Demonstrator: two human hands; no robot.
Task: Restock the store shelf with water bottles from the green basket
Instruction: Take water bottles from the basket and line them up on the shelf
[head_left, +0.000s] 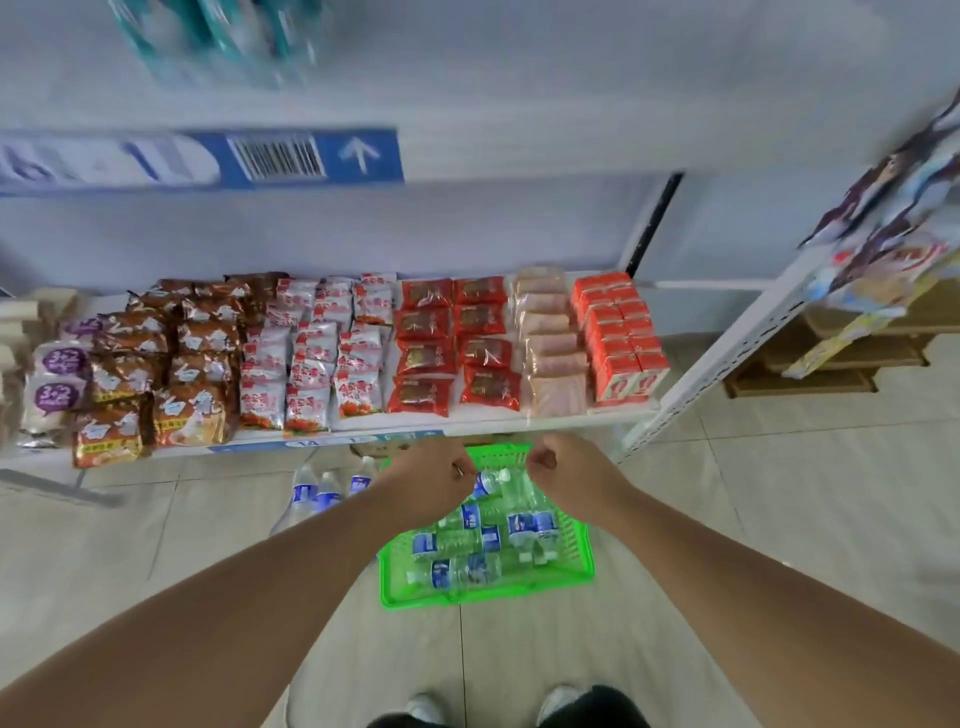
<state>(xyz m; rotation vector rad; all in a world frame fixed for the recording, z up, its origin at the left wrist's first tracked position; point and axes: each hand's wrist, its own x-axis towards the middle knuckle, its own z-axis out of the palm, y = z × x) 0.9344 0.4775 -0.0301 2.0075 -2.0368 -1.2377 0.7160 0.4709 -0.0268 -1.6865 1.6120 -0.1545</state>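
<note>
The left hand (431, 475) is curled up like a fist, just over the far end of the green basket (519, 584). A thin dark bit shows by its fingers, but I cannot tell if the hand holds anything. The right hand (561, 467) is curled too. It is close beside the left hand, over the same end of the basket. I cannot tell if it holds anything either. Both bare arms reach forward and down.

The basket is right below the hands, over the pale floor tiles (753, 519). The water bottles (483, 540) lie inside it in a heap. They are clear with blue labels. Left of the basket, 3 standing bottles (327, 491) are on the floor, partly under the shelf.

The white shelf (467, 420) is just past the hands. It is full of snack packs (311, 364) in rows, some brown, some white and red, some all red. At its right end are red boxes (618, 338). At the very bottom, 2 shoes (426, 709) peek out.
</note>
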